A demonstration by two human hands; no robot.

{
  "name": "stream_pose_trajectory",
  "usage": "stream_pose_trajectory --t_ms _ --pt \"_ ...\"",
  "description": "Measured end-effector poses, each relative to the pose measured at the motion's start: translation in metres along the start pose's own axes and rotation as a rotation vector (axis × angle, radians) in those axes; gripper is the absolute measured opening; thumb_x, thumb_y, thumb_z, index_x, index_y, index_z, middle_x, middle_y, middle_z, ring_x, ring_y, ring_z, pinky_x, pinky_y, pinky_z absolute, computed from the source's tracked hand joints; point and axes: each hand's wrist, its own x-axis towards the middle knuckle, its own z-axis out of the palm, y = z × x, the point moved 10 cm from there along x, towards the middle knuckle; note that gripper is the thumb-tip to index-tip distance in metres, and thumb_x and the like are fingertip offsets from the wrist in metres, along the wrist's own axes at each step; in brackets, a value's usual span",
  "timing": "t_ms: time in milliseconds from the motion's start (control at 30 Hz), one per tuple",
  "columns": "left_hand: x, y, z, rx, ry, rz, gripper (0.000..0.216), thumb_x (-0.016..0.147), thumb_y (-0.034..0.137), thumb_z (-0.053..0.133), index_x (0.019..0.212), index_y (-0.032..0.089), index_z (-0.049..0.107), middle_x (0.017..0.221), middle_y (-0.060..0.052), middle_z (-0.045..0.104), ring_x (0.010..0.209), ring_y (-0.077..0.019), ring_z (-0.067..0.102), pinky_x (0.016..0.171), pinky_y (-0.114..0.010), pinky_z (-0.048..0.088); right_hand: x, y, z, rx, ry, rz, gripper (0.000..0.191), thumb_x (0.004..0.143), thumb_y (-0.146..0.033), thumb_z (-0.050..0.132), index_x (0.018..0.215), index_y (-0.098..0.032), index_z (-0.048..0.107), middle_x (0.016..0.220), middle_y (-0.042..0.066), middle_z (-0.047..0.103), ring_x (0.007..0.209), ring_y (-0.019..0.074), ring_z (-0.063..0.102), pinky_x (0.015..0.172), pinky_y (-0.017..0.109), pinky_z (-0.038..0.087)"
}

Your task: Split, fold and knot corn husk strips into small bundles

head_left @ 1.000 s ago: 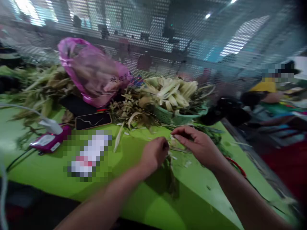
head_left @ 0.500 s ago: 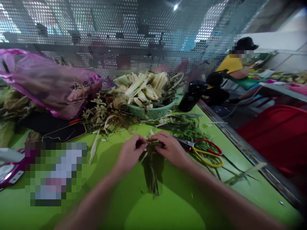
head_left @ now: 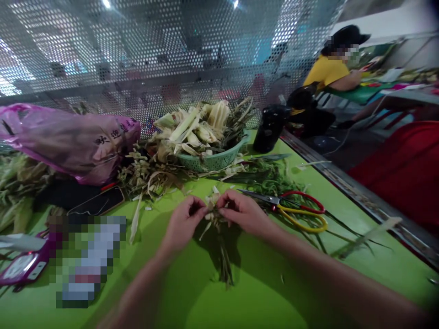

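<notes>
Between my two hands is a small bundle of dried husk strips, its thin stems hanging down toward me over the green table. My left hand is closed, thumb and forefinger pinching the left side of the bundle's pale top. On the other side my right hand pinches the same top between thumb and fingers. The fingertips hide part of what they grip. Just right of my right hand lie scissors with one red and one yellow handle, over green plant strips.
Behind my hands a green basket holds pale corn husks. Left of it are dried scraps, a pink plastic bag and a phone. A black bottle stands near the right edge. A person in yellow sits beyond.
The view has shifted slightly. My fingers have moved a little apart at the bundle's top, so more of its pale strips show. Both hands still hold it.
</notes>
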Motion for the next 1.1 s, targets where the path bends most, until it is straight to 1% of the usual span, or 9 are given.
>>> stream_pose_trajectory --t_ms 100,167,333,433,567,667,800,933,1100 --pt "0.000 0.001 0.002 -0.012 -0.007 0.008 0.012 0.082 0.028 0.056 0.081 0.016 0.054 0.075 0.000 0.056 0.071 -0.0125 0.051 0.063 -0.024 0.040 0.002 0.010 0.005 0.230 -0.012 0.081 0.015 0.076 -0.026 0.062 0.082 -0.018 0.051 0.072 -0.004 0.051 0.055 0.0092 0.049 0.050 0.023 0.044" --pt "0.000 0.001 0.002 -0.016 -0.013 0.011 0.012 0.082 0.027 0.056 0.081 0.016 0.055 0.075 0.001 0.056 0.070 -0.0122 0.050 0.063 -0.024 0.039 0.003 0.014 0.007 0.232 -0.024 0.096 0.017 0.074 -0.027 0.065 0.084 -0.017 0.054 0.073 -0.003 0.054 0.057 0.0102 0.052 0.053 0.024 0.046" --pt "0.000 0.001 0.002 0.037 -0.033 0.036 0.011 0.084 0.028 0.054 0.083 0.017 0.055 0.076 0.001 0.057 0.071 -0.0126 0.052 0.064 -0.024 0.040 0.001 0.018 0.002 -0.140 -0.027 0.075 0.009 0.081 -0.020 0.059 0.086 -0.018 0.065 0.074 0.000 0.064 0.063 0.0124 0.057 0.060 0.025 0.044" --pt "-0.003 0.004 0.002 0.236 -0.045 0.072 0.013 0.086 0.030 0.051 0.083 0.019 0.055 0.077 0.000 0.059 0.072 -0.0142 0.052 0.064 -0.026 0.037 0.000 0.008 -0.004 -0.362 0.001 -0.004 0.010 0.083 -0.018 0.056 0.084 -0.018 0.066 0.078 0.001 0.066 0.071 0.0146 0.058 0.065 0.026 0.041" --pt "-0.005 0.006 0.004 0.547 -0.073 0.107 0.017 0.090 0.032 0.044 0.081 0.020 0.052 0.077 -0.001 0.059 0.070 -0.0162 0.050 0.062 -0.027 0.031 0.000 -0.003 -0.004 -0.490 0.013 -0.096 0.010 0.087 -0.020 0.053 0.081 -0.017 0.061 0.079 0.002 0.062 0.074 0.0154 0.055 0.066 0.026 0.039" --pt "-0.005 0.008 0.005 0.637 -0.080 0.119 0.018 0.091 0.031 0.040 0.080 0.020 0.049 0.077 -0.001 0.057 0.069 -0.0164 0.050 0.060 -0.027 0.030 0.000 -0.005 -0.001 -0.557 0.003 -0.105 0.012 0.090 -0.019 0.049 0.082 -0.017 0.057 0.080 0.003 0.059 0.074 0.0157 0.052 0.066 0.026 0.038" --pt "-0.008 0.015 0.007 0.640 -0.054 0.162 0.017 0.091 0.026 0.038 0.078 0.020 0.047 0.076 -0.002 0.056 0.069 -0.0162 0.049 0.061 -0.027 0.030 0.000 -0.003 0.003 -0.646 -0.005 -0.057 0.011 0.088 -0.013 0.046 0.082 -0.017 0.054 0.083 0.004 0.057 0.076 0.0168 0.052 0.068 0.028 0.039" --pt "-0.009 0.013 0.009 0.600 -0.046 0.144 0.016 0.090 0.025 0.040 0.077 0.020 0.047 0.073 -0.001 0.054 0.065 -0.0154 0.047 0.059 -0.026 0.028 -0.002 0.000 0.004 -0.735 -0.003 -0.022 0.012 0.085 -0.009 0.046 0.081 -0.017 0.054 0.083 0.005 0.057 0.076 0.0175 0.053 0.069 0.028 0.039" --pt "-0.003 0.013 0.007 0.292 -0.030 0.148 0.010 0.086 0.023 0.048 0.077 0.019 0.050 0.080 -0.001 0.057 0.074 -0.0147 0.051 0.066 -0.025 0.037 -0.001 0.007 0.004 -0.717 -0.010 -0.032 0.012 0.083 -0.009 0.049 0.079 -0.017 0.056 0.081 0.004 0.058 0.076 0.0169 0.053 0.068 0.027 0.039"
